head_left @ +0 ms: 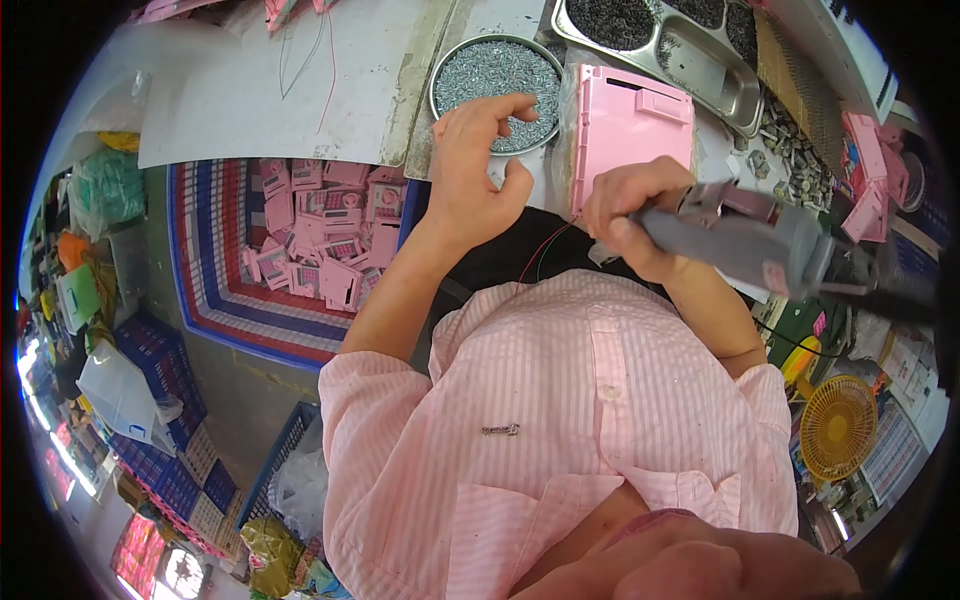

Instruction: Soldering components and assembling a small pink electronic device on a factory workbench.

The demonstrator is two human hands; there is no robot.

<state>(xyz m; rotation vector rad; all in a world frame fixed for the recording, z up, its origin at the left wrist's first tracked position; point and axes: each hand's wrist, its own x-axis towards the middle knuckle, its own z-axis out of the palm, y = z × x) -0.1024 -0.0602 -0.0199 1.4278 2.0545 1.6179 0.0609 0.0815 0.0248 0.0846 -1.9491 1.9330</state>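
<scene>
My left hand [475, 170] is over the near edge of a round metal tray [437, 75] full of small silvery screws [497, 72]. Its thumb stands apart from the curved fingers, and nothing shows between them. In my closed right hand [635, 210] is a grey electric screwdriver [735, 245], whose body stretches off to the right, blurred and close to the camera. A pink plastic casing [625, 130] lies on the table beyond my right hand, beside the screw tray. Part of the casing's near edge is hidden by that hand.
Left of me, a blue, white and red woven-lined bin [215, 290] holds many pink calculator-like units [330, 235]. Steel trays [700, 70] of dark screws stand at the back right, with small metal parts [790, 150] beside them. A yellow fan [838, 428] is at the right.
</scene>
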